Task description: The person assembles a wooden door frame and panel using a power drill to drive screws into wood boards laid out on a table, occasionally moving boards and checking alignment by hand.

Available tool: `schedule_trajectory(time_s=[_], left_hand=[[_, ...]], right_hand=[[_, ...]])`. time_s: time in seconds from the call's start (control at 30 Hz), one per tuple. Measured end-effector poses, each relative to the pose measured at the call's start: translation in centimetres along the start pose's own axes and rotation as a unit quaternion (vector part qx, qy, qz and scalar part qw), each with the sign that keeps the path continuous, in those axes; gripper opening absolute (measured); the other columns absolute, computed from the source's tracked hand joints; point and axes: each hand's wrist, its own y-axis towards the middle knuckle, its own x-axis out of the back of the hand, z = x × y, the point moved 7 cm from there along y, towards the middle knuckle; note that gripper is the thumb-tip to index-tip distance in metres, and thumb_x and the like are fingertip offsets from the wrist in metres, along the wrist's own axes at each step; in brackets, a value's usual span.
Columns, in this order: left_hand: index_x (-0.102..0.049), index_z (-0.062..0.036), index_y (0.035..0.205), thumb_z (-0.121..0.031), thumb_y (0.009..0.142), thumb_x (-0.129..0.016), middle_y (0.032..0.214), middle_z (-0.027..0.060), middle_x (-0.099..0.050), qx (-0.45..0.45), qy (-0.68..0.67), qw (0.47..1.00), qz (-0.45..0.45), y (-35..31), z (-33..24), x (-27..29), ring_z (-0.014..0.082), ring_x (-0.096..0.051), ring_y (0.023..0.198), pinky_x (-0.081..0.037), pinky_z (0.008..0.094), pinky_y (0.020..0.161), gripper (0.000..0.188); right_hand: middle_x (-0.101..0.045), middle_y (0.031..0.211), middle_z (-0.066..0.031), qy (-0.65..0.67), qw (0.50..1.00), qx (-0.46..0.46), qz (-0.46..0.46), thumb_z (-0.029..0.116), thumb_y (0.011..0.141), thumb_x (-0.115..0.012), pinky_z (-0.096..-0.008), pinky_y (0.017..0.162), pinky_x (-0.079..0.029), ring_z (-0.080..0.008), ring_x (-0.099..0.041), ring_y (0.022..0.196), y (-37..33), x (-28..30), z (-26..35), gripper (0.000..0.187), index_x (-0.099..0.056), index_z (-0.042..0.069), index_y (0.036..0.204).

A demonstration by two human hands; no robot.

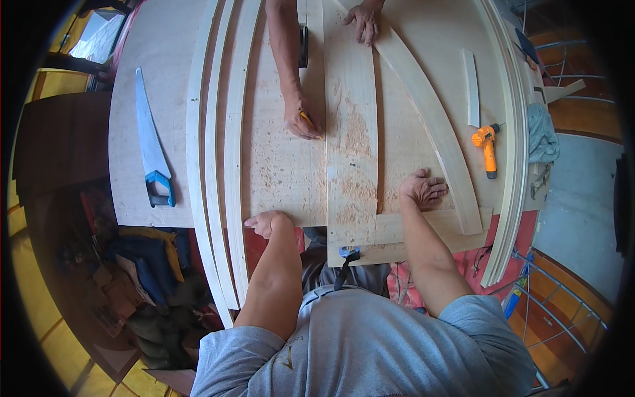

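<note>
My left hand [268, 222] rests closed on the near edge of a wide plywood sheet [284, 165], holding nothing. My right hand [423, 190] lies flat with fingers spread on a straight plank [350, 132] beside a curved wooden strip [430, 126]. Sawdust covers the plank and sheet. Across the table, another person's hand [301, 119] holds a yellow pencil against the plank's edge, and their other hand [364, 23] presses on the plank's far end.
A blue-handled handsaw [152, 152] lies at the left. Several long curved wooden strips [215, 165] run along the left of the sheet. An orange drill [487, 144] and a grey cloth [541, 135] sit at the right. Clutter fills the floor at the lower left.
</note>
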Motion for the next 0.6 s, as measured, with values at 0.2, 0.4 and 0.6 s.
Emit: schedule_trajectory(time_s=[0.2, 0.4, 0.6], left_hand=[[-0.066, 0.0062, 0.129, -0.063, 0.107, -0.013, 0.128, 0.0222, -0.07, -0.001, 0.004, 1.0, -0.003, 0.5, 0.1, -0.4, 0.0418, -0.065, 0.122, -0.051, 0.0563, 0.106, 0.09], [-0.066, 0.0056, 0.13, -0.063, 0.107, -0.012, 0.13, 0.022, -0.069, 0.0, 0.001, 1.0, 0.0, 1.5, 0.3, -1.0, 0.0416, -0.064, 0.123, -0.051, 0.0577, 0.106, 0.09], [-0.066, 0.0053, 0.13, -0.062, 0.107, -0.013, 0.13, 0.022, -0.069, -0.002, 0.001, 1.0, 0.004, 1.7, 0.4, -1.2, 0.042, -0.064, 0.124, -0.052, 0.0601, 0.104, 0.089]], right_hand=[[-0.022, 0.17, -0.0241, -0.008, 1.0, -0.001, 0.004, 0.059, 0.101, -0.035, -0.0591, 0.126, -0.014, -0.0399, -0.018, 0.158, 0.1, -0.1, -0.1, 0.086, -0.027, -0.002, 0.161], [-0.02, 0.17, -0.0246, -0.004, 1.0, -0.001, 0.013, 0.058, 0.101, -0.034, -0.0588, 0.126, -0.013, -0.0401, -0.017, 0.159, -0.1, 0.4, 0.2, 0.086, -0.025, -0.003, 0.162], [-0.021, 0.17, -0.0257, -0.01, 1.0, 0.002, 0.017, 0.057, 0.102, -0.034, -0.0591, 0.126, -0.013, -0.0406, -0.017, 0.159, -0.2, 0.9, 0.4, 0.085, -0.024, -0.004, 0.161]])
